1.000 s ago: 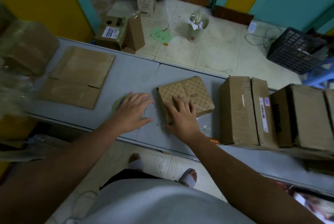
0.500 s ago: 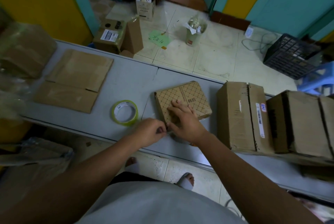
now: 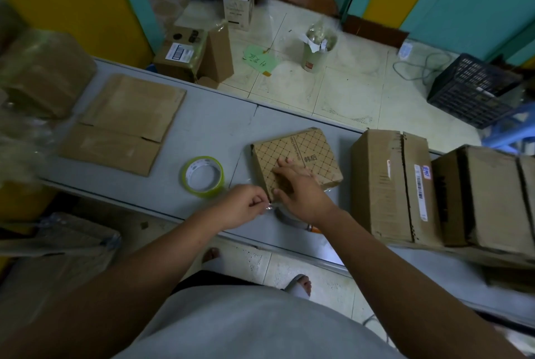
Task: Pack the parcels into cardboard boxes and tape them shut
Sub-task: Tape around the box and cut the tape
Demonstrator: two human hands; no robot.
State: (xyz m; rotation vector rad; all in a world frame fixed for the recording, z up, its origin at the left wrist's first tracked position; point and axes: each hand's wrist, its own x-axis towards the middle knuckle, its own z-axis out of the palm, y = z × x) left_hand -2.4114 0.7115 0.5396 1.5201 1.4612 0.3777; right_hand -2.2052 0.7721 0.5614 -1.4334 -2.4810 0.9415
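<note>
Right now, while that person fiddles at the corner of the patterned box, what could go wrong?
The clear strip pinched by the left hand may crumple or stick crooked. The patterned box, pressed down by the right hand, could slide toward the near edge of the table.

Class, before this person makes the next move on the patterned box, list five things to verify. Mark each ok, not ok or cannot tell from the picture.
1. Patterned box lies flat on the table: ok.
2. Right hand rests flat on the box to steady it: ok.
3. Left hand has a pinch grip on the clear strip at the box's near corner: ok.
4. Strip is stuck squarely to the box: cannot tell.
5. Tape roll lies close by on the box's left, apart from it: ok.
</note>
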